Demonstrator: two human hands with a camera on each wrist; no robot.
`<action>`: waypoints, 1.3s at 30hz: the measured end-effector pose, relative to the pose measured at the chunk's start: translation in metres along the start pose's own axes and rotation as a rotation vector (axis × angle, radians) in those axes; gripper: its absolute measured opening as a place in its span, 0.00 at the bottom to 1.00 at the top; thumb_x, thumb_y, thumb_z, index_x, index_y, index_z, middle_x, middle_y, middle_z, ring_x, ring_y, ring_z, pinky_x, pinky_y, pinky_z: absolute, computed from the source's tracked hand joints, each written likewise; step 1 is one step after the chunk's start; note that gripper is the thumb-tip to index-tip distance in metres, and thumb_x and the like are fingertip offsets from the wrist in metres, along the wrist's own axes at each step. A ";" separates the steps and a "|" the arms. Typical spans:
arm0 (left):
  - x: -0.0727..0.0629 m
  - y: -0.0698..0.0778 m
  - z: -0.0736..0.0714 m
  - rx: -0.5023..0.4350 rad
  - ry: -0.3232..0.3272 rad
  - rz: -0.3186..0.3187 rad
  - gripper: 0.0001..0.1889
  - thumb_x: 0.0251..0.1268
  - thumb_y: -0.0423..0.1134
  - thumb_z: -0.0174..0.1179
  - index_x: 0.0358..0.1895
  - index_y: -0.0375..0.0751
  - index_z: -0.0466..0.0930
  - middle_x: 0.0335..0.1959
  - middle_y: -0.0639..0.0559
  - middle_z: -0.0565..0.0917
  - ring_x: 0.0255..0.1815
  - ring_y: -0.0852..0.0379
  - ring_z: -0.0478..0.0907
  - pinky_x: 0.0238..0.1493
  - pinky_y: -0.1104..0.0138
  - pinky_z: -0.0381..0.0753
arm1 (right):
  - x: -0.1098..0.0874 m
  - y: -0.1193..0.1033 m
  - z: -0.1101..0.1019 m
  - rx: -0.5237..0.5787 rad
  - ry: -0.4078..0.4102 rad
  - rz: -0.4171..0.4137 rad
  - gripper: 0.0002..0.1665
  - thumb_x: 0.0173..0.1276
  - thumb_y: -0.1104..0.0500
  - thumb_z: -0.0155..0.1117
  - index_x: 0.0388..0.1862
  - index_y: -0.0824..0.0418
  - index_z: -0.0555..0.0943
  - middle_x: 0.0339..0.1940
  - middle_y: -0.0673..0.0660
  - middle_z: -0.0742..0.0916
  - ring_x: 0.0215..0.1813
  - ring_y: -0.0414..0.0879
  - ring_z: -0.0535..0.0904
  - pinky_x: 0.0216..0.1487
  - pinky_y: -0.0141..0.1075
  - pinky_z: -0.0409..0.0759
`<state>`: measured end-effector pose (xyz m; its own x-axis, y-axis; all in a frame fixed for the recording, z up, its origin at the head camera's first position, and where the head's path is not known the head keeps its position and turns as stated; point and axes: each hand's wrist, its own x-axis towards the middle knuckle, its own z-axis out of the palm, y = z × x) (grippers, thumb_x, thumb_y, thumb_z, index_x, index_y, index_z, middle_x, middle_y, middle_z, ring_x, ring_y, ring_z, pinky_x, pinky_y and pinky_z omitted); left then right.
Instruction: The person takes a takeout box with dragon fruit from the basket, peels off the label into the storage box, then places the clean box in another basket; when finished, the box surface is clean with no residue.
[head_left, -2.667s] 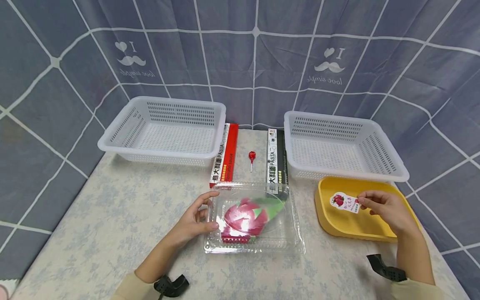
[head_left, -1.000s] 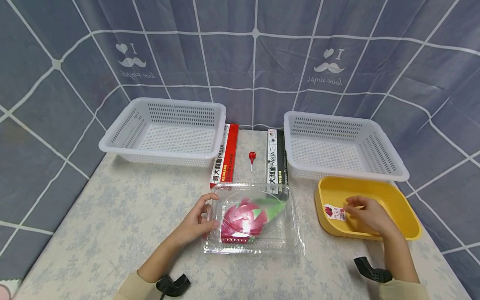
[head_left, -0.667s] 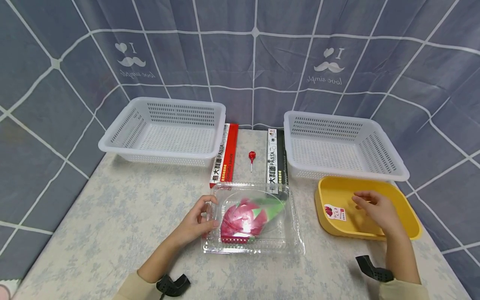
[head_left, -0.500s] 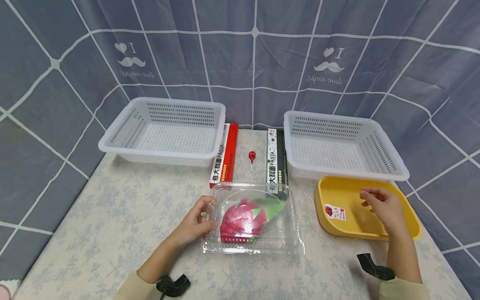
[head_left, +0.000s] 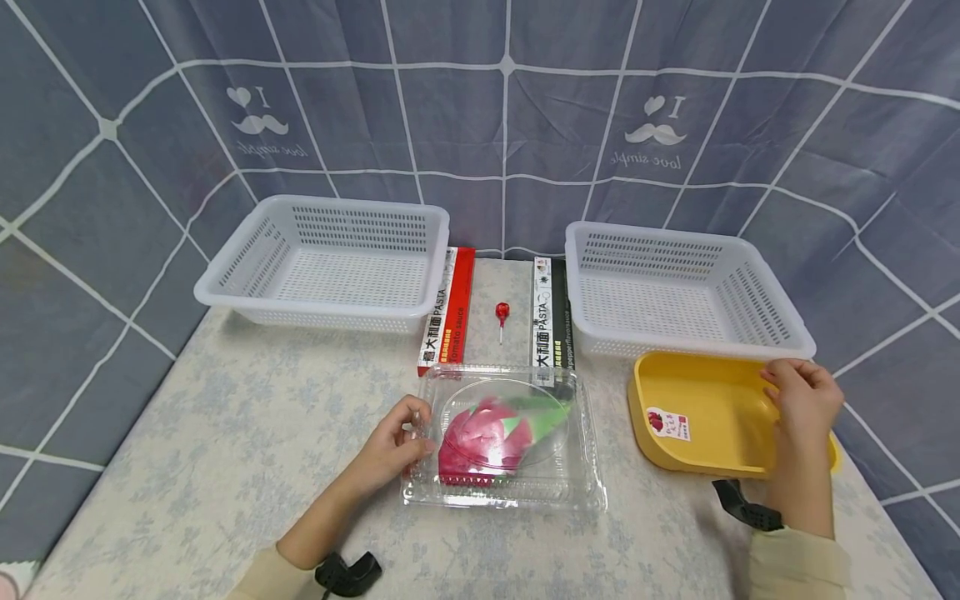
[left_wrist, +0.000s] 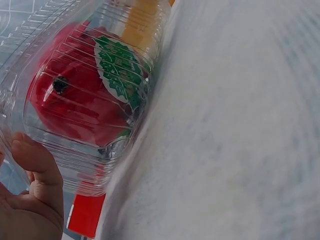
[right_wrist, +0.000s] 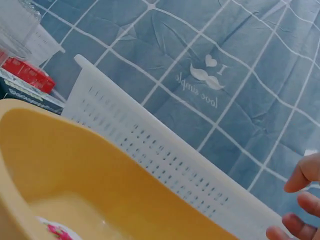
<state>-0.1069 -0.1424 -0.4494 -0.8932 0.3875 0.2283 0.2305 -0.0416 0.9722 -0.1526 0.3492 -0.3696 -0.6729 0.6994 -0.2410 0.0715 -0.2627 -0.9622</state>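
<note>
A clear plastic clamshell box [head_left: 555, 483] stands at the near middle of the table, with a pink and green dragon fruit [head_left: 480, 442] inside. My left hand [head_left: 393, 437] holds its left edge, thumb and index finger against the plastic. In the left wrist view the thumb lies at the box's rim, beside the dragon fruit [left_wrist: 75, 100]. A small white label [head_left: 667, 424] printed with a dragon fruit lies in the left part of the yellow tub [head_left: 716, 371]. Over the tub's right end hovers my right hand [head_left: 806, 400], fingers loosely bent and nothing visible between them.
Two white perforated baskets stand at the back, one left [head_left: 322, 312] and one right [head_left: 675, 342]. Between them lie a red pasta box [head_left: 456, 317], a black pasta box [head_left: 543, 325] and a red lollipop [head_left: 502, 311]. A grid-patterned curtain [head_left: 465, 125] hangs behind.
The right hand has let go of the label, which now lies in the yellow tub, and has moved right toward the tub's far right end. The left hand has stayed at the box.
</note>
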 end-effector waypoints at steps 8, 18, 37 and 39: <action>0.000 -0.002 0.000 -0.021 -0.021 0.016 0.14 0.54 0.21 0.51 0.42 0.35 0.62 0.35 0.43 0.64 0.14 0.71 0.63 0.07 0.72 0.64 | 0.006 0.003 0.008 0.164 -0.013 0.131 0.22 0.64 0.67 0.66 0.45 0.51 0.65 0.48 0.49 0.70 0.23 0.42 0.82 0.24 0.31 0.82; 0.001 -0.001 0.001 -0.021 -0.025 0.037 0.14 0.54 0.21 0.52 0.43 0.31 0.61 0.34 0.44 0.63 0.13 0.72 0.61 0.04 0.69 0.63 | 0.010 0.002 0.011 0.274 -0.060 0.203 0.26 0.63 0.70 0.66 0.47 0.49 0.63 0.50 0.51 0.68 0.24 0.47 0.84 0.27 0.34 0.84; 0.000 -0.002 0.001 -0.051 -0.028 0.033 0.14 0.59 0.21 0.53 0.45 0.32 0.60 0.35 0.43 0.64 0.15 0.71 0.63 0.07 0.72 0.64 | 0.025 0.003 0.007 0.259 -0.119 0.163 0.29 0.59 0.76 0.66 0.50 0.54 0.65 0.27 0.57 0.80 0.21 0.48 0.83 0.24 0.32 0.83; 0.000 -0.001 0.000 -0.055 -0.027 0.042 0.14 0.59 0.21 0.53 0.45 0.32 0.61 0.34 0.44 0.64 0.15 0.71 0.63 0.07 0.72 0.64 | 0.029 0.005 0.008 0.246 -0.107 0.160 0.30 0.58 0.77 0.67 0.50 0.54 0.66 0.26 0.56 0.80 0.21 0.47 0.83 0.24 0.32 0.82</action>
<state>-0.1067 -0.1423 -0.4509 -0.8722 0.4091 0.2683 0.2452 -0.1091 0.9633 -0.1774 0.3632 -0.3804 -0.7419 0.5656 -0.3601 0.0118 -0.5260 -0.8504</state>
